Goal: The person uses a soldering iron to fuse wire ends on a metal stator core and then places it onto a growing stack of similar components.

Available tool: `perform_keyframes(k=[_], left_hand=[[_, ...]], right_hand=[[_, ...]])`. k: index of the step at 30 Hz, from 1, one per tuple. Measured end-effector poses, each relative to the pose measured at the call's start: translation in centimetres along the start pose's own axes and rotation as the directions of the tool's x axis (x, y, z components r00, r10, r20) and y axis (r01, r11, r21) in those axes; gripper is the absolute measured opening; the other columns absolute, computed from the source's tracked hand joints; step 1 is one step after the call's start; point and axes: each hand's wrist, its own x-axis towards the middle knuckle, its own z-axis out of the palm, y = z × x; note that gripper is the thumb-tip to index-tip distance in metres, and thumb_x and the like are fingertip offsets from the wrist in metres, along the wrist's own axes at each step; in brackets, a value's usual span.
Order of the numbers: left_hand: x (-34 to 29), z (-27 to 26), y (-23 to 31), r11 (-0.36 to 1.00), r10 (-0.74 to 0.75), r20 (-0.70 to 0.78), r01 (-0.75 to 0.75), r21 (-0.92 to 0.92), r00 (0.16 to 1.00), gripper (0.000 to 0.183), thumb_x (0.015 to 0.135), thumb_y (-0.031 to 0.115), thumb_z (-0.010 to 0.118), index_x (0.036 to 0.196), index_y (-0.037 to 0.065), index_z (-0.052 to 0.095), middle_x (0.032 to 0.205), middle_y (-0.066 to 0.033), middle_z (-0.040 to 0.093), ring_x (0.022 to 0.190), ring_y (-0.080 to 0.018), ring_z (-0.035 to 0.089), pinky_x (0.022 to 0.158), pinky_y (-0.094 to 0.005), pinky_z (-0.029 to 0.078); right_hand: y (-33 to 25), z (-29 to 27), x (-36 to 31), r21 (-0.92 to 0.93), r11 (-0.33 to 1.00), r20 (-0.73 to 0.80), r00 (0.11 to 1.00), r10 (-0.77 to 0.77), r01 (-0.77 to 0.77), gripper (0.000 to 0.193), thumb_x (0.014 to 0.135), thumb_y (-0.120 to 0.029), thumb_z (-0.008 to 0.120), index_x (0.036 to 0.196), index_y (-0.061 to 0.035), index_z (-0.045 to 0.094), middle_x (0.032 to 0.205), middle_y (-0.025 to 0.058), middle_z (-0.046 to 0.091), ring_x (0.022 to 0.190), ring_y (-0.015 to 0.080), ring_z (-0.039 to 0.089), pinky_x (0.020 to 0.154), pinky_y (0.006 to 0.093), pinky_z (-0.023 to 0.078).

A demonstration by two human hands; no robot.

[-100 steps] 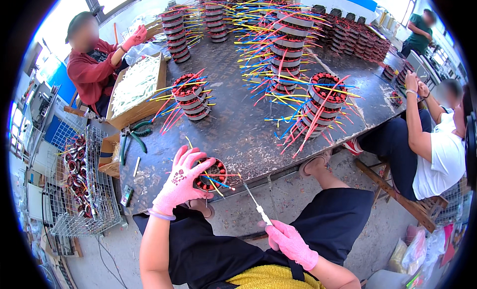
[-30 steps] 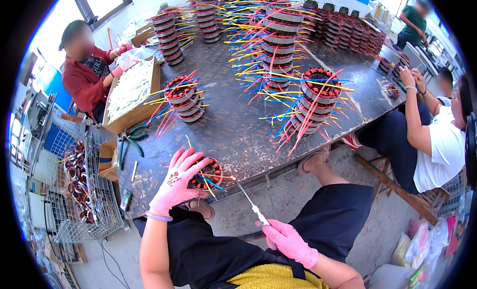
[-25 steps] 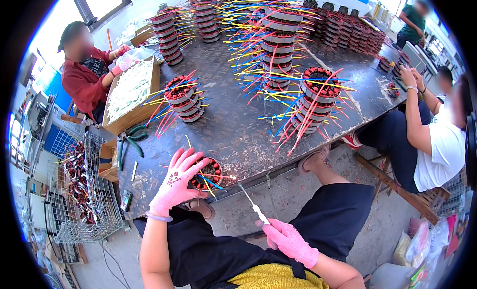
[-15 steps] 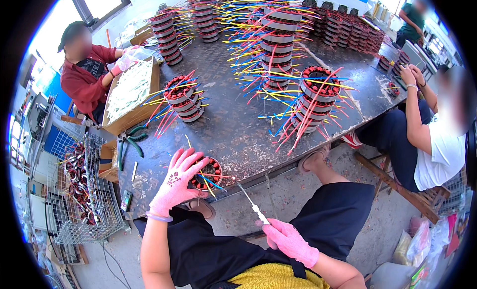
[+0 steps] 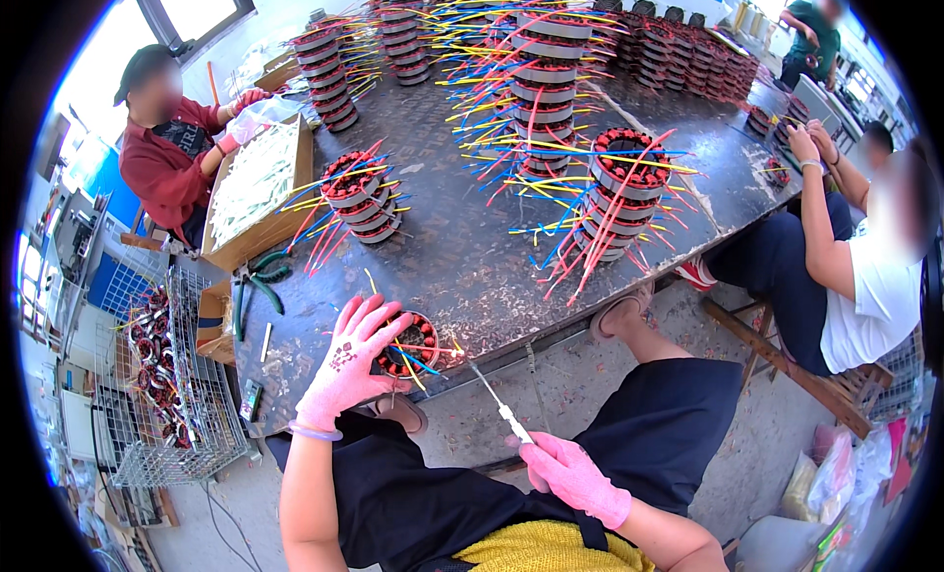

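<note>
At the near edge of the table lies a motor stator point(image 5: 425, 334), a ring with red windings and red, blue and yellow wires. My left hand point(image 5: 356, 361), in a pink glove, grips its left side, fingers spread over the rim and thumb at the near side. My right hand point(image 5: 573, 480), also gloved in pink, is closed around a stick lighter point(image 5: 505, 415) with a white body and a thin metal tube. The tube's tip is close to the red wire ends that stick out to the right, where a small orange glow shows.
Shorter stator stacks point(image 5: 362, 198) and tall ones point(image 5: 547, 90) bristle with wires farther back. Green-handled pliers point(image 5: 264, 277) lie left, by a carton of white strips point(image 5: 258, 183). A wire basket point(image 5: 177, 375) holds stators. Co-workers sit at left and right; another person is far right.
An orange glow now shows at the red wire ends. My hands have hardly moved. The co-worker on the left has shifted a hand, and the far person has changed posture.
</note>
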Motion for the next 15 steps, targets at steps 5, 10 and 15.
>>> perform_keyframes(k=[5,10,15], left_hand=[[0.0,-0.1,0.2,1.000,-0.006,0.005,0.006,-0.005,1.000,0.093,0.056,0.035,0.085,0.139,0.014,0.051,0.142,-0.0102,0.047,0.139,-0.0352,0.036,0.118,-0.0522,0.021],[0.0,0.0,0.2,1.000,-0.005,-0.002,0.005,-0.009,1.000,0.092,0.056,0.034,0.085,0.139,0.013,0.051,0.142,-0.0105,0.048,0.139,-0.0352,0.036,0.118,-0.0522,0.021],[0.0,-0.2,0.2,1.000,-0.009,0.000,0.009,-0.014,1.000,0.091,0.056,0.032,0.085,0.138,0.013,0.052,0.142,-0.0104,0.047,0.139,-0.0352,0.035,0.119,-0.0520,0.021]], right_hand=[[-0.3,0.1,0.0,0.022,1.000,0.006,1.000,0.002,-0.002,0.038,0.104,-0.027,0.046,0.128,0.0008,0.057,0.066,-0.0022,0.048,0.058,0.0061,0.046,0.055,0.0241,0.038],[-0.5,0.1,-0.1,0.036,0.999,0.006,1.000,0.014,-0.014,0.037,0.104,-0.025,0.046,0.127,0.0007,0.057,0.068,-0.0030,0.047,0.058,0.0054,0.045,0.055,0.0233,0.038],[-0.5,0.2,-0.2,0.050,0.999,0.009,1.000,-0.004,0.004,0.037,0.104,-0.025,0.046,0.128,0.0009,0.056,0.069,-0.0035,0.046,0.058,0.0051,0.045,0.055,0.0230,0.038]])
